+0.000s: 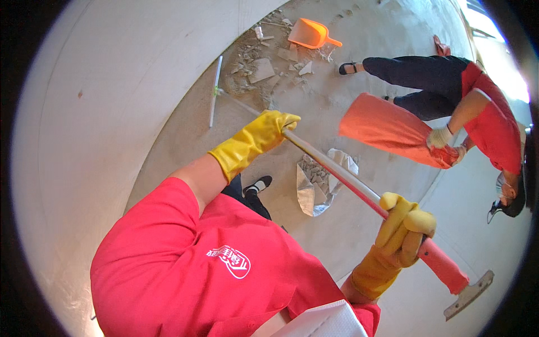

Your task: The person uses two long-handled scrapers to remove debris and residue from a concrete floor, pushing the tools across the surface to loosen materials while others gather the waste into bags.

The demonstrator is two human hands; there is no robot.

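Note:
Both my hands wear yellow rubber gloves and grip one long metal pole (332,162). My left hand (269,128) closes around its middle. My right hand (404,227) holds it higher up, just below a red sleeve (444,265). A flat scraper blade (469,295) sticks out of the sleeve's end, at the lower right. Past my left hand the pole slopes down towards a thin straight bar (215,90) with a green fitting, close to the floor. Broken plaster-like debris (261,71) lies beyond that bar.
An orange dustpan (309,33) rests on the debris. A white woven sack (306,196) of rubble stands open below the pole. At right, a person (490,113) in a red shirt holds a large orange-red sack (389,128) with gloved hands. A pale wall (92,109) curves along the left.

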